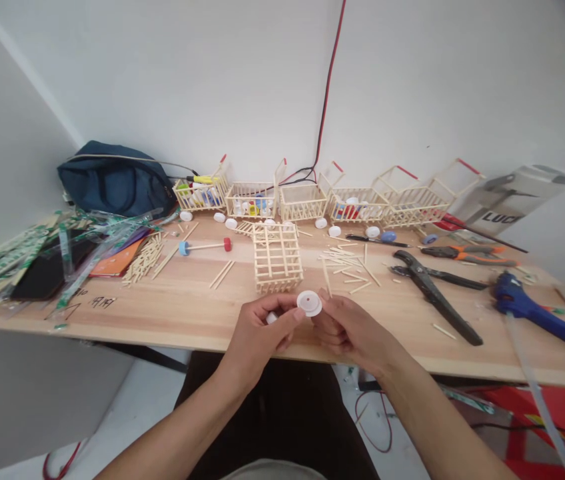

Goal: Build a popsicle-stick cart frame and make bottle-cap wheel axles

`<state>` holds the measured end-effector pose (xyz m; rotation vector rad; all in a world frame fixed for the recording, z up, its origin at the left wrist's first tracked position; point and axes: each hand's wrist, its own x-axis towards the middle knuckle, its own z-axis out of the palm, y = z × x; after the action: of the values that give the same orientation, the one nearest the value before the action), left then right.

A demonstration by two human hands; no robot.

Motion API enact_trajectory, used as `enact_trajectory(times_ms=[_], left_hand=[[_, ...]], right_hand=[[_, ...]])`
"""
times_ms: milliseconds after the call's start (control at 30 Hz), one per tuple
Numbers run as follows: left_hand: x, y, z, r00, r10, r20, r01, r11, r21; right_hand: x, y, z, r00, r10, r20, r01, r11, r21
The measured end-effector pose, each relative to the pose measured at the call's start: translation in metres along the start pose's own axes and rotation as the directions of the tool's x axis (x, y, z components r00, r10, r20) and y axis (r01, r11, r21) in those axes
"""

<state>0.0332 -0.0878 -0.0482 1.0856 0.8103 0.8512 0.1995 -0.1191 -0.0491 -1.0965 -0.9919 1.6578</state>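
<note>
A white plastic bottle cap (309,304) with a small dark hole at its centre is pinched between the thumb and fingers of my left hand (262,330). A second white piece (272,318) is tucked in the same hand, mostly hidden by the fingers. My right hand (350,330) is closed on a thin wooden stick (326,277) that points up and away; its fingertips meet the cap's right edge. Just beyond my hands stands a small cart basket (277,257) built of wooden sticks. To its left lies a stick axle (205,247) with a blue and a red cap as wheels.
Several finished stick carts (304,202) with red handles line the wall. Loose short sticks (345,260) lie right of the basket, near black-handled cutters (435,293), orange pliers (467,253) and a blue glue gun (537,313). A blue bag (117,177) stands back left.
</note>
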Motion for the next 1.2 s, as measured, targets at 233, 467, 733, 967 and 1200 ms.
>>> enact_trajectory(times_ms=[233, 467, 733, 967, 1200], left_hand=[[-0.005, 0.005, -0.002, 0.999, 0.006, -0.032, -0.007, 0.998, -0.062], [-0.007, 0.005, -0.007, 0.992, 0.083, 0.09, -0.07, 0.988, -0.138], [-0.005, -0.001, -0.022, 0.942, 0.09, 0.323, 0.013, 0.953, -0.302], [-0.005, 0.001, -0.041, 0.941, 0.172, 0.291, -0.051, 0.923, -0.38], [-0.005, 0.0, -0.051, 0.956, 0.155, 0.25, -0.056, 0.929, -0.365]], right_hand=[[-0.012, -0.015, 0.01, 0.905, -0.319, -0.282, 0.118, 0.824, -0.555], [-0.014, -0.015, 0.02, 0.894, -0.38, -0.237, 0.137, 0.736, -0.663], [-0.012, -0.019, 0.034, 0.916, -0.371, -0.155, 0.168, 0.703, -0.691], [-0.035, -0.027, 0.036, 0.892, -0.451, -0.023, 0.14, 0.324, -0.936], [-0.041, -0.027, 0.04, 0.877, -0.473, 0.083, 0.161, 0.126, -0.979]])
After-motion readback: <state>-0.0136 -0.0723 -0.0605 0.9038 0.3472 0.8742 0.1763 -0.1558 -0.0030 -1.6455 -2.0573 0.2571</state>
